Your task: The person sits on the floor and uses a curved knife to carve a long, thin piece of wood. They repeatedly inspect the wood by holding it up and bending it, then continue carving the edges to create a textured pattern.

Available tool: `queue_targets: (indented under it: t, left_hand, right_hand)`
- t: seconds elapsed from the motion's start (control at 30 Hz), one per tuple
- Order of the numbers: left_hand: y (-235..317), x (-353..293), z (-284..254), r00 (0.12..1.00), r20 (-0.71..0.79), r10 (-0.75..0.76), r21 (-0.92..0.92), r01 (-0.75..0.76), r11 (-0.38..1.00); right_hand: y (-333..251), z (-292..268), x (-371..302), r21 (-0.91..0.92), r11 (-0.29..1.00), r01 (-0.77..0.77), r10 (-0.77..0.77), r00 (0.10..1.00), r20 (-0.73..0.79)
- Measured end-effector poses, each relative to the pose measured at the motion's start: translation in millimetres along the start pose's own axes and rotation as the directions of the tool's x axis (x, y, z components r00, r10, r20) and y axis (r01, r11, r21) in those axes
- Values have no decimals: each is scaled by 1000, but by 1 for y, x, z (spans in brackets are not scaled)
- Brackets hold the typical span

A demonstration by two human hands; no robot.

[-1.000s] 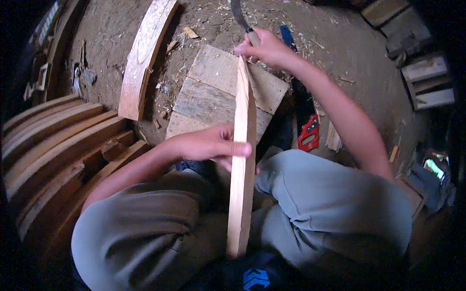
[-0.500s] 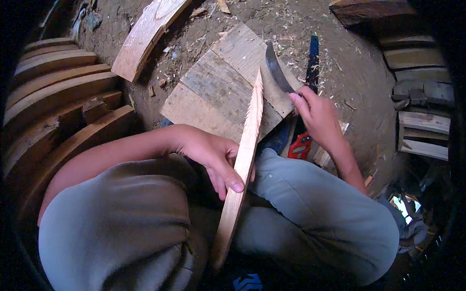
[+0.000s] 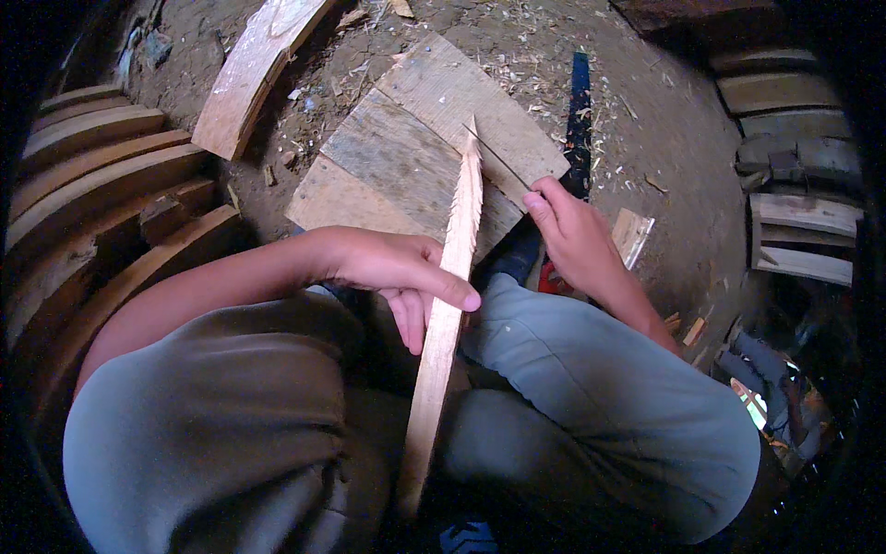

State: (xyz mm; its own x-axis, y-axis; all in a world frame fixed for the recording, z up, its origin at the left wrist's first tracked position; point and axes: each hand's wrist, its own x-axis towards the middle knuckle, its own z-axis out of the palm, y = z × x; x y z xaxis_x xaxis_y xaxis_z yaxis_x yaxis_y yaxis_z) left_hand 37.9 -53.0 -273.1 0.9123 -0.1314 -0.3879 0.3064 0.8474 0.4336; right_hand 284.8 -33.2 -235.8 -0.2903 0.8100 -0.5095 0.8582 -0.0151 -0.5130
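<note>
Between my knees rises a pale wooden stick [image 3: 432,369], its far part tapering to a point and covered in notched, feathery cuts. My left hand [image 3: 406,277] is wrapped round its middle, thumb across the top face. In my right hand [image 3: 574,226] is a knife [image 3: 503,162] with a dark blade, seen edge-on as a thin line. The blade's end lies at the stick's pointed tip; whether it touches cannot be made out. The knife's handle is hidden in my fist. Below the stick's tip is a board of joined planks [image 3: 388,138] on the ground.
A handsaw [image 3: 578,120] with a red handle lies right of the board. Curved timber pieces [image 3: 101,175] are stacked at the left, and one [image 3: 249,83] lies far left. More cut wood [image 3: 803,222] stands at the right. Shavings litter the dirt floor [image 3: 517,55].
The knife has swung from right of the stick, flat side showing, to its tip, edge-on. My left hand has shifted slightly farther up, and its thumb now points more to the right.
</note>
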Motion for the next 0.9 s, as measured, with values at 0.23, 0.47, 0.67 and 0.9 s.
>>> queue_targets:
  t: [0.23, 0.47, 0.67, 0.9]
  left_hand:
    - [-12, 0, -6, 1000, -3, -12, 43, 12, 999]
    - [-14, -3, -2, 993, -67, 100, 113, -92, 989]
    - [-9, -4, 1, 998, -42, 47, 107, -43, 993]
    - [-15, 0, -3, 994, -11, 113, 140, -110, 984]
  right_hand:
    - [-5, -4, -4, -296, 954, 55, -74, 996, -53]
    - [-28, -18, 1, -605, 786, 126, -130, 991, 39]
    - [-33, -4, -7, -614, 787, 62, -93, 995, -19]
    - [-37, -6, -6, -591, 803, 70, -99, 995, -17]
